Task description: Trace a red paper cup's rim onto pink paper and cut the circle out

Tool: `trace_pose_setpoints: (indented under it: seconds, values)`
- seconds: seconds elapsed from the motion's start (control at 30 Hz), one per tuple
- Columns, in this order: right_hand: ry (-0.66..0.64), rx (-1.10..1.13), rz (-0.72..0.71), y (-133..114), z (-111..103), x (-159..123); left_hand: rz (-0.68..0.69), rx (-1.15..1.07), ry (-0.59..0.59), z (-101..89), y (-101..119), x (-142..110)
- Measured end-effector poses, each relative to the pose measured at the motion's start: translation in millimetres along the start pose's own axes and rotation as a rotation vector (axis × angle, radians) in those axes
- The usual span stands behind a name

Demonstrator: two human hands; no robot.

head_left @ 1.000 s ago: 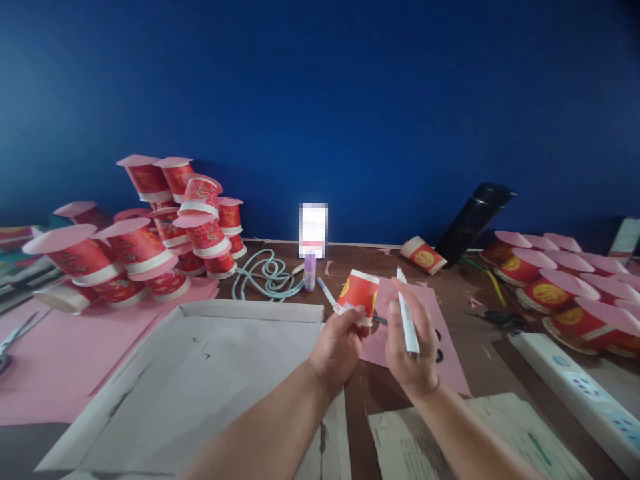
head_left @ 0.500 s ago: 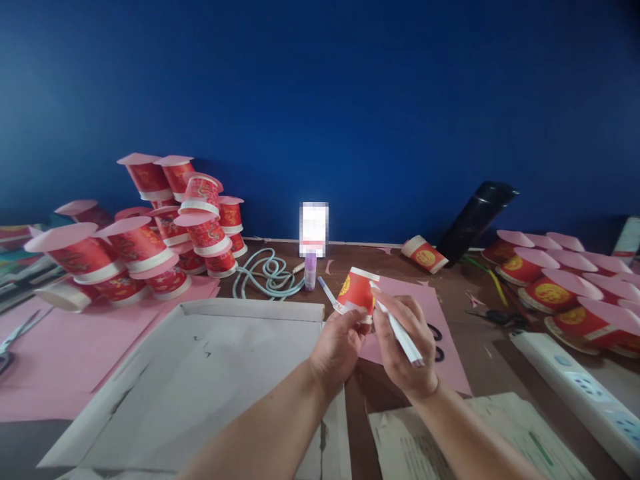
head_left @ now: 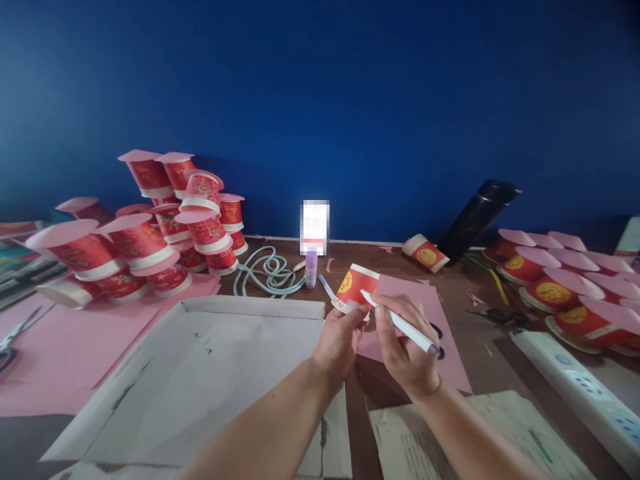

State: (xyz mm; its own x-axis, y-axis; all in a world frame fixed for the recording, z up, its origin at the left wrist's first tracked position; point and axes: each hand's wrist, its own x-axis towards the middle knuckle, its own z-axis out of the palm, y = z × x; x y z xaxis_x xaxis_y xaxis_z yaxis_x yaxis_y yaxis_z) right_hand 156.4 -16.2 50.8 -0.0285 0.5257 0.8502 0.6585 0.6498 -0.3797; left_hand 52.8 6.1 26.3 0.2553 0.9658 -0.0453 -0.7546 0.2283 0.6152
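My left hand [head_left: 341,339] is closed around the lower part of a red paper cup [head_left: 357,285] with a yellow emblem and white rims. The cup is held upside down and slightly tilted. Between the fingers of my right hand [head_left: 407,343] is a white marker [head_left: 406,328], its tip at or very near the cup's side. Behind my right hand lies a pink paper sheet [head_left: 425,303], with scissors handles [head_left: 439,340] partly showing on it. A purple glue stick [head_left: 311,270] stands beyond the cup, and a pen cap [head_left: 327,287] lies beside it.
Stacked red cups with pink paper tops [head_left: 203,230] rise at the left, above pink sheets [head_left: 55,353]. A shallow white box [head_left: 215,373] fills the left front. To the right are more cups [head_left: 553,291], a black bottle [head_left: 477,220] and a power strip [head_left: 575,387].
The marker has swung to a flatter angle, and its tip has moved left and slightly down across the cup's side. My left hand still holds the cup in nearly the same place.
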Motion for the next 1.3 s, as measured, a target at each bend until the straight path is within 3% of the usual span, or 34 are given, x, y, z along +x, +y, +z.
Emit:
trace_pose_setpoints:
  seconds: [0.37,1.0,1.3]
  values:
    - [-0.008,-0.015,-0.018,-1.3,-0.1,0.8,0.057,0.105,-0.007,-6.5,-4.8,0.8]
    - [-0.014,-0.01,-0.037,-1.9,-0.4,-0.1,0.11,0.331,-0.008,1.6,4.0,-5.6]
    - [0.036,-0.029,-0.046,-2.1,-3.6,-0.5,0.017,0.057,0.071,-1.6,-0.1,0.4]
